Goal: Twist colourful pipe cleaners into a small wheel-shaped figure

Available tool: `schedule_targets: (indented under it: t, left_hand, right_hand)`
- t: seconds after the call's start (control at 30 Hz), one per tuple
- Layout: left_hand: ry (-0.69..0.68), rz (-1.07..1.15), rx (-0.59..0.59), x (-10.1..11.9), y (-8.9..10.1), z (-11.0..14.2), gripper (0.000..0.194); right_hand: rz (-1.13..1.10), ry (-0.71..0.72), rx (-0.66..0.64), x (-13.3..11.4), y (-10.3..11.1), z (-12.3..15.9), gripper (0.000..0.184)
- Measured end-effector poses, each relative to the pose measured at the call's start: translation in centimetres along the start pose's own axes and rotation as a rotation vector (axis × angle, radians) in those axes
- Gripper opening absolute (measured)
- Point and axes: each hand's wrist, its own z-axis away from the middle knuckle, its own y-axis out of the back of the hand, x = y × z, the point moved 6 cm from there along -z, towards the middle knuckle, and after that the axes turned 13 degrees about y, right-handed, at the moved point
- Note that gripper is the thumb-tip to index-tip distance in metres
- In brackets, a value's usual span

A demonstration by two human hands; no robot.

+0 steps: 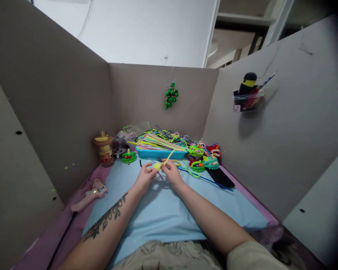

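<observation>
Between my hands is a yellow pipe cleaner [157,166], coiled into a small flat disc with a loose end sticking up to the right. My left hand [145,175] pinches the left edge of the disc between thumb and fingers. On the other side, my right hand [171,173] is closed on the disc's right edge, where the loose end rises. Purple and blue pipe cleaners [205,180] lie on the blue cloth around and behind my hands. Just beyond stands a blue tray [149,154] heaped with pipe cleaners in many colours.
A pink glue gun [90,198] with a lit green light lies at left, its cord running forward. Several fuzzy figures [210,162] sit at right beside a black strip [220,177]. A cup [104,152] stands back left. Grey panels [157,97] enclose three sides.
</observation>
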Motion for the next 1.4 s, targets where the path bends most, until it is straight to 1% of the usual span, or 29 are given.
schedule_targets:
  t: [0.13,0.23,0.37,0.47,0.53,0.6,0.67,0.77,0.8,0.87,0.97,1.07,1.13,1.23,1.33,1.4]
  left_hand:
    - [-0.070,-0.033,-0.031,0.3,0.0,-0.2,0.057]
    - [-0.168,-0.163,-0.035,0.9,-0.1,0.0,0.049]
    - [-0.369,-0.435,0.022,2.4,-0.5,1.0,0.036]
    - [-0.456,-0.566,0.082,3.2,-0.5,1.6,0.028]
    - [-0.471,-0.588,0.117,3.4,-0.2,1.6,0.025]
    - [-0.463,-0.564,0.151,3.6,0.4,1.4,0.024]
    - [-0.456,-0.538,0.176,3.7,0.9,1.1,0.023]
    - [-0.464,-0.552,0.164,3.8,1.0,1.0,0.025]
    - [-0.469,-0.563,0.148,3.8,0.9,1.0,0.024]
    - [-0.481,-0.596,0.108,3.9,0.5,1.2,0.024]
    - [-0.497,-0.653,0.058,3.9,0.0,1.4,0.023]
    - [-0.534,-0.699,0.049,3.9,0.0,1.5,0.023]
    - [-0.585,-0.804,0.048,3.9,-0.1,1.5,0.025]
    - [-0.679,-1.035,0.111,3.9,-0.2,1.7,0.028]
    - [-0.782,-1.183,0.195,4.2,-0.3,2.3,0.027]
    - [-0.833,-1.246,0.192,4.3,-0.7,2.7,0.026]
  right_hand:
    - [-0.027,-0.018,0.002,0.3,-0.1,0.1,0.032]
    - [-0.045,-0.032,0.007,0.8,-0.2,0.1,0.033]
    - [-0.036,-0.034,-0.006,1.4,-0.1,0.0,0.034]
    - [0.046,-0.015,0.002,1.6,0.3,-0.2,0.035]
    - [0.124,-0.016,0.021,1.5,0.8,-0.4,0.034]
    - [0.205,-0.006,0.065,1.0,1.4,-0.5,0.029]
    - [0.294,0.069,0.080,-0.2,1.7,-0.5,0.020]
    - [0.443,0.246,-0.009,-2.2,1.3,-0.4,0.013]
    - [0.486,0.289,-0.041,-2.6,1.0,-0.3,0.014]
    - [0.542,0.331,-0.079,-3.0,0.7,-0.1,0.012]
    - [0.541,0.330,-0.109,-2.9,0.5,-0.2,0.008]
    - [0.502,0.300,-0.128,-2.5,0.5,-0.3,0.007]
    - [0.492,0.287,-0.128,-2.4,0.5,-0.3,0.008]
    - [0.504,0.271,-0.112,-2.2,0.6,-0.3,0.009]
    - [0.518,0.260,-0.085,-1.9,0.7,-0.3,0.011]
    - [0.504,0.259,-0.076,-1.8,0.7,-0.3,0.013]
